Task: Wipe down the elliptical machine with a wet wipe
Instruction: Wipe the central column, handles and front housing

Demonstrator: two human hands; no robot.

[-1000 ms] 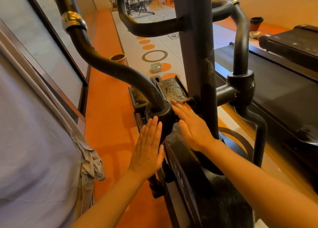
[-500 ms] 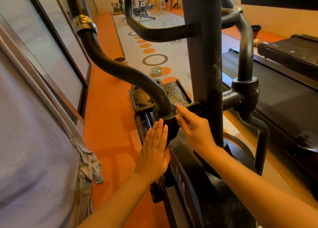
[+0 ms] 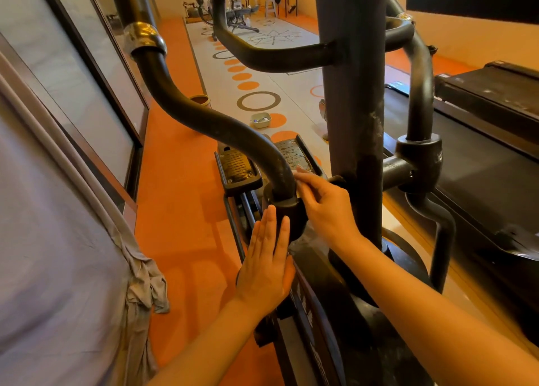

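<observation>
From your head camera, your left hand (image 3: pixel 264 264) lies flat with its fingers straight and together against the outer side of the black pivot collar (image 3: pixel 287 215) where the curved handle arm (image 3: pixel 210 123) of the elliptical machine (image 3: pixel 353 117) joins the frame, holding nothing. Your right hand (image 3: pixel 326 207) reaches in from the other side, its fingers curled and pinching a pale wet wipe (image 3: pixel 300 181) against the arm just above that collar, beside the central post; behind them lie the two foot pedals (image 3: pixel 236 167) and a treadmill (image 3: pixel 481 164) off to the right
</observation>
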